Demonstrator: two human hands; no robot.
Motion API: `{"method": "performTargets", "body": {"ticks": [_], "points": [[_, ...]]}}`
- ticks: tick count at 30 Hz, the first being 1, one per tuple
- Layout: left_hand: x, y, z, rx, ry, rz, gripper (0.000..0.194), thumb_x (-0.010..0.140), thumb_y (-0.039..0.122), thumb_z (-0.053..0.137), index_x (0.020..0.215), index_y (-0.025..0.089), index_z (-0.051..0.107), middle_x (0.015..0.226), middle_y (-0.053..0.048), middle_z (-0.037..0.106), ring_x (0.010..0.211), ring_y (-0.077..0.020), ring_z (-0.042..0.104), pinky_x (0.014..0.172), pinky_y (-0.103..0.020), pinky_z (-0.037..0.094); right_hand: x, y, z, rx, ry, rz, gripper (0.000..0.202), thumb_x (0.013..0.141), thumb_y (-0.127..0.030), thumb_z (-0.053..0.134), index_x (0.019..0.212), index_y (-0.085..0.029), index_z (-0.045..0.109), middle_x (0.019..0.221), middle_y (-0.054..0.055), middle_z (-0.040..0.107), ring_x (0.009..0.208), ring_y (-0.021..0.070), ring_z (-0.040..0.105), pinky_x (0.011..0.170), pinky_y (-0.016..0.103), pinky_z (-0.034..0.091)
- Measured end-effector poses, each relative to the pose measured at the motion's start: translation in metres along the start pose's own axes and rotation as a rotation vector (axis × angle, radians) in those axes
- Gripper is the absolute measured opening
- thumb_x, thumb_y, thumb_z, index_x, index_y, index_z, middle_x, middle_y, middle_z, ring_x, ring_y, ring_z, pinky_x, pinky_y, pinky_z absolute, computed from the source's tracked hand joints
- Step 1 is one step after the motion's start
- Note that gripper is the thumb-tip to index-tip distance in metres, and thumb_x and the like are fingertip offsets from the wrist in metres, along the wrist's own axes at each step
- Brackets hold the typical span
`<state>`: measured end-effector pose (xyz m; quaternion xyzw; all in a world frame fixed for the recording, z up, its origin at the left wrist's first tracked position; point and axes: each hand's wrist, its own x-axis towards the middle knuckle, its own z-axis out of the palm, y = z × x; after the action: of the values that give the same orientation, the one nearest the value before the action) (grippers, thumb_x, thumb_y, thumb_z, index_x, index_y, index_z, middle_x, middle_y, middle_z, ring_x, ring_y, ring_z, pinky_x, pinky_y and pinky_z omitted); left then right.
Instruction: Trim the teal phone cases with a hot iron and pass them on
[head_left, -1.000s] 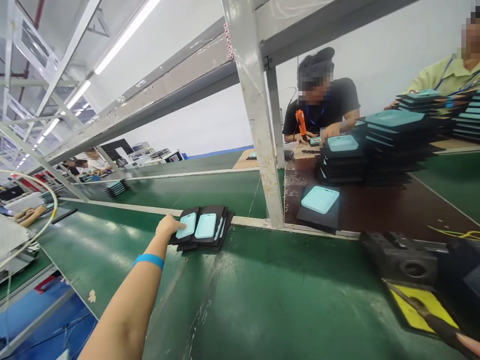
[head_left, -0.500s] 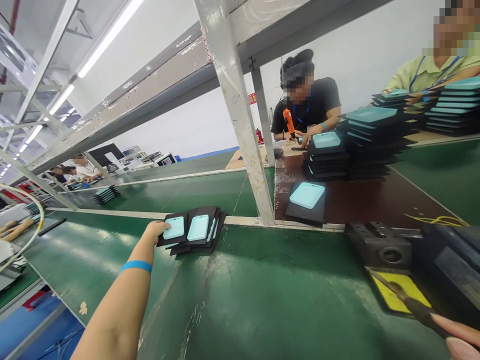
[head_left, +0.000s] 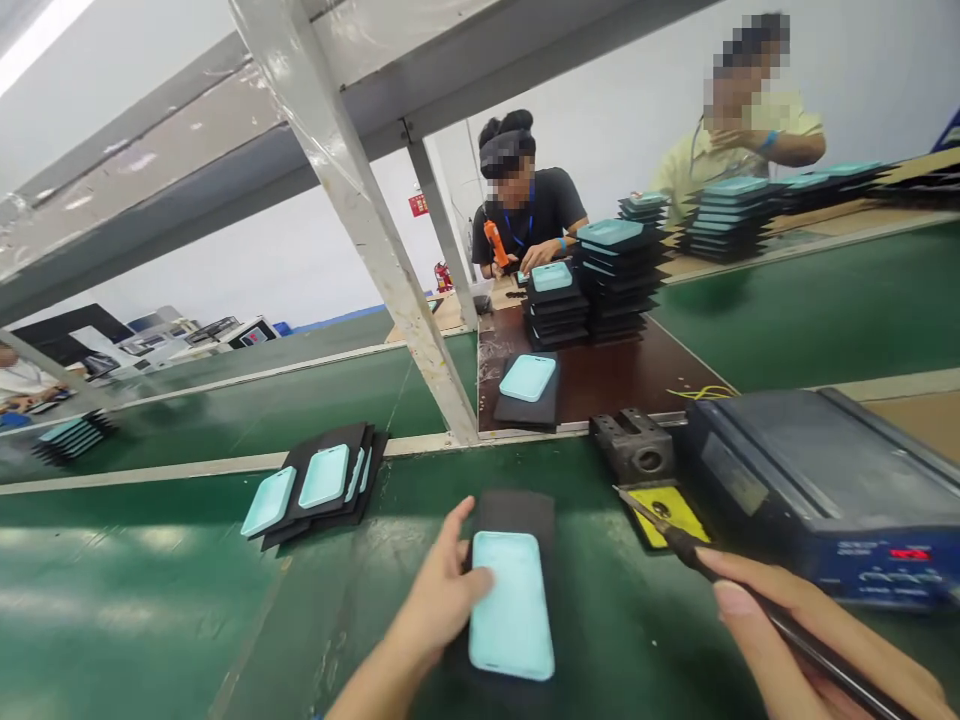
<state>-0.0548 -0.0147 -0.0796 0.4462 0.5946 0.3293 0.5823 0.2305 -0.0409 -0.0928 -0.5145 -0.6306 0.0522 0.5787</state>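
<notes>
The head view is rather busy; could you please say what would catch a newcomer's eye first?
Probably the turquoise case on a black sheet at bottom centre, with the left hand touching it. Next comes the soldering iron in the right hand at lower right, near the yellow sponge. Beyond them, two stacks of similar cases stand on the brown board.

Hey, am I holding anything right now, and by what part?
Right grip: the soldering iron, by its dark handle. Left grip: thumb over the left edge of the turquoise case; whether it is pinched there cannot be told.
</notes>
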Motion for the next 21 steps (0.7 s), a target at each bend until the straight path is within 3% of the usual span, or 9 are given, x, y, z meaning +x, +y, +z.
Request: {"method": "performTargets", "body": {"ticks": [2, 4, 6, 9, 11, 15, 21], "points": [[0.013, -0.009, 0.035, 0.249, 0.083, 0.058, 0.094, 0.073, 0.021, 0.062, 0.154, 0.021, 0.013, 0.088, -0.003, 0.065, 0.069, -0.0161, 0.060, 0.064, -0.027, 0.046, 0.003, 0.002, -0.001, -0.018, 0.046, 0.003, 0.012, 0.091, -0.024, 0.061, 0.100, -0.025, 0.068, 0.094, -0.001, 0.070, 0.077, 0.0130, 0.066, 0.080, 0.025, 0.051], [0.018, -0.009, 0.050, 0.529, 0.164, 0.106, 0.093, 0.077, 0.021, 0.058, 0.155, 0.017, 0.008, 0.086, -0.003, 0.064, 0.070, -0.0181, 0.059, 0.066, -0.029, 0.045, 0.004, 0.004, -0.002, -0.024, 0.076, 0.003, 0.014, 0.090, -0.020, 0.061, 0.102, -0.024, 0.068, 0.095, 0.000, 0.070, 0.078, 0.0132, 0.066, 0.078, 0.026, 0.051], [0.016, -0.002, 0.049, 0.738, 0.184, 0.122, 0.089, 0.080, 0.025, 0.058, 0.155, 0.016, 0.011, 0.094, -0.006, 0.065, 0.071, -0.0195, 0.061, 0.066, -0.031, 0.046, 0.005, 0.005, -0.004, -0.018, 0.077, -0.018, 0.015, 0.089, -0.020, 0.061, 0.102, -0.024, 0.068, 0.095, 0.000, 0.070, 0.078, 0.0130, 0.066, 0.078, 0.025, 0.051], [0.011, 0.014, 0.034, 0.953, 0.183, 0.165, 0.069, 0.082, 0.031, 0.058, 0.146, 0.018, 0.037, 0.117, -0.013, 0.059, 0.084, -0.0220, 0.065, 0.070, -0.033, 0.050, 0.007, 0.001, -0.009, -0.026, 0.033, -0.055, 0.013, 0.091, -0.021, 0.059, 0.100, -0.023, 0.067, 0.093, -0.001, 0.070, 0.078, 0.0113, 0.067, 0.079, 0.021, 0.051], [0.011, 0.025, 0.028, 1.065, 0.190, 0.258, 0.053, 0.083, 0.026, 0.054, 0.136, 0.018, 0.051, 0.123, -0.013, 0.058, 0.096, -0.0238, 0.064, 0.077, -0.034, 0.052, 0.007, -0.003, -0.011, -0.027, 0.009, -0.069, 0.012, 0.091, -0.021, 0.058, 0.100, -0.022, 0.067, 0.093, -0.001, 0.070, 0.079, 0.0109, 0.067, 0.080, 0.019, 0.050], [0.022, 0.039, 0.036, 1.231, 0.070, 0.380, 0.049, 0.079, 0.010, 0.051, 0.126, 0.018, 0.061, 0.114, -0.009, 0.066, 0.103, -0.0243, 0.063, 0.084, -0.035, 0.052, 0.007, -0.010, -0.010, -0.001, -0.005, -0.101, 0.012, 0.092, -0.020, 0.057, 0.098, -0.022, 0.066, 0.091, -0.001, 0.070, 0.079, 0.0123, 0.068, 0.078, 0.021, 0.051], [0.041, 0.032, 0.050, 1.408, -0.016, 0.395, 0.051, 0.077, 0.002, 0.046, 0.121, 0.018, 0.067, 0.099, -0.009, 0.069, 0.096, -0.0248, 0.065, 0.077, -0.034, 0.054, 0.004, -0.007, -0.005, 0.037, 0.017, -0.020, 0.015, 0.090, -0.019, 0.061, 0.102, -0.024, 0.067, 0.094, -0.001, 0.069, 0.078, 0.0131, 0.066, 0.076, 0.026, 0.051]]}}
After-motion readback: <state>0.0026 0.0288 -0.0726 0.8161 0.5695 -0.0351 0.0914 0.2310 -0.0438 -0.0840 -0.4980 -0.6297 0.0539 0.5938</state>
